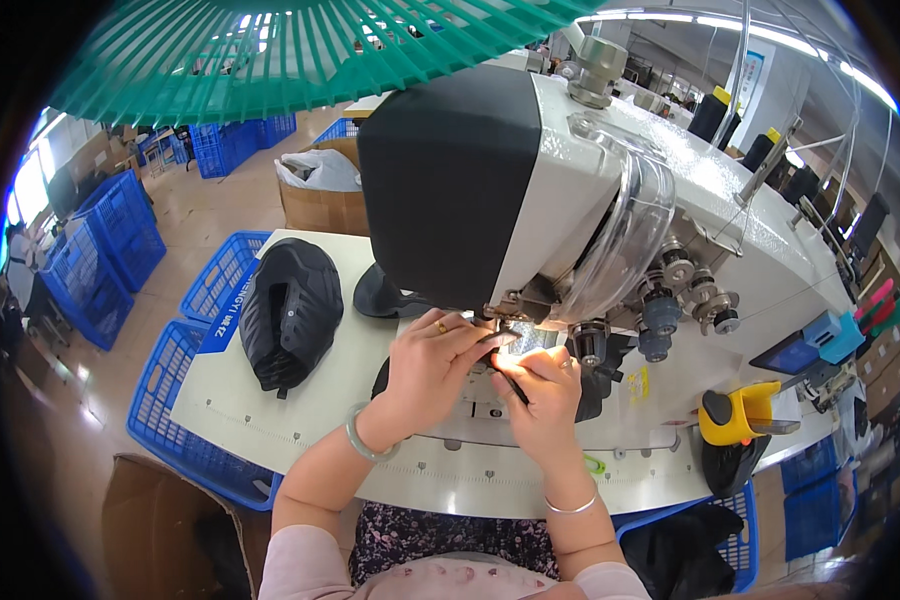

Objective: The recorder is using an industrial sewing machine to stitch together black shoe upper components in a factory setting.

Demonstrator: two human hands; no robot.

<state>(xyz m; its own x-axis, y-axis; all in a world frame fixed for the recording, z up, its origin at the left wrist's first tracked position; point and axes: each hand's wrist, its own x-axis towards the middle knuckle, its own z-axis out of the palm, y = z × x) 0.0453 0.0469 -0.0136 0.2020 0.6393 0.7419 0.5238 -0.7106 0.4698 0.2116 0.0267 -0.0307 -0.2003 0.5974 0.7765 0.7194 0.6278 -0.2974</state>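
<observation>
Under the lit needle area of a white and black sewing machine (pixel 450 185), both my hands work close together. My left hand (pixel 432 358) is closed, thumb and fingers pinching the edge of a small dark piece (pixel 500 338) beside the needle. Right next to it, my right hand (pixel 545 392) is closed around a thin black strip (pixel 511 386); whether it is part of the same piece I cannot tell. A black shoe upper (pixel 290 312) lies on the table to the left. Another dark upper (pixel 382 296) sits partly hidden behind the machine head.
The white machine table (pixel 370 470) has a curved front edge. Blue crates (pixel 175 400) stand at its left, and another (pixel 735 540) with black material at the right. A yellow holder (pixel 745 412) stands at the right edge. A green fan guard (pixel 300 60) hangs above.
</observation>
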